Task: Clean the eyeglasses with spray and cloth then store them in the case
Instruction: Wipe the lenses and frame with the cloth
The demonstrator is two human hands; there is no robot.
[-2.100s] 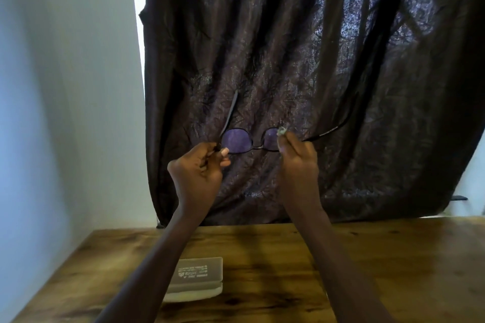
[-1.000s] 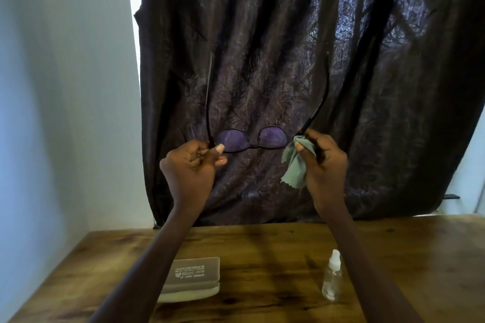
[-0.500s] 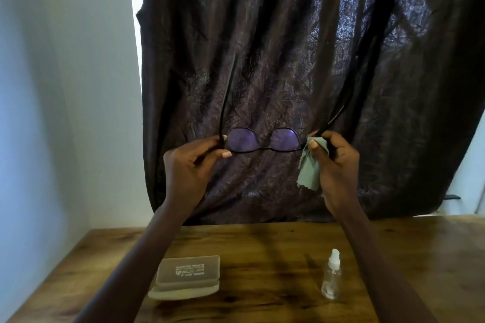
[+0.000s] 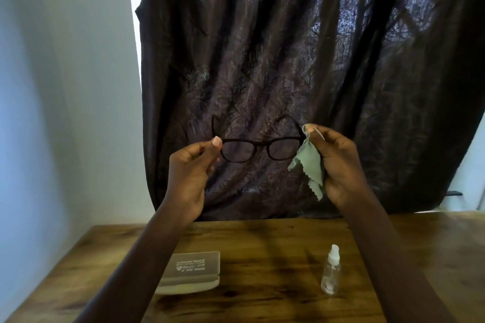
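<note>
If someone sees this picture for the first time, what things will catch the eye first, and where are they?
First, the dark-framed eyeglasses held up in the middle, in front of a dark curtain, pinched at either end by the left hand and right hand. The right hand also holds a green cloth. Below, on the wooden table, a closed case lies left and a small spray bottle stands right.

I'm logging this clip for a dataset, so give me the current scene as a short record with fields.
left hand: pinches eyeglasses at one end
right hand: holds other end and green cloth
eyeglasses: held up, temples unfolded
case: on table, closed
spray bottle: upright on table
backdrop: dark curtain
</note>
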